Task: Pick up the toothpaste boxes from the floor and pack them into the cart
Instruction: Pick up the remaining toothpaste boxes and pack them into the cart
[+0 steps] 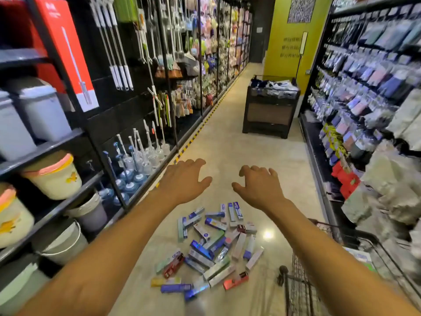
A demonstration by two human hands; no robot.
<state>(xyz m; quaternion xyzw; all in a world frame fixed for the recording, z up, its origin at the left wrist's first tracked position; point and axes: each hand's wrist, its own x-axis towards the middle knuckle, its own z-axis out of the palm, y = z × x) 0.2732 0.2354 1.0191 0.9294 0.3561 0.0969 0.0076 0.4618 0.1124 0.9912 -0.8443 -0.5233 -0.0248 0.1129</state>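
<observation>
A: Left hand (185,182) — raised over the aisle, palm down, fingers spread and slightly curled, nothing held.

B: Right hand (258,187) — same height, just beside it, fingers hooked loosely, also empty.

A: Below and between the bare forearms — scattered heap of long, narrow cardboard toothpaste boxes (210,246) in blue, white, green and red, lying flat and crisscrossed on the glossy beige floor (230,142).

B: Just right of that heap — dark wire shopping cart (300,290), partly hidden under the right forearm.

A: Further out — black shelving with pale lidded plastic bins (42,110) on the left.

B: Up the aisle — dark display stand (270,110) before a yellow-green wall (287,42).
</observation>
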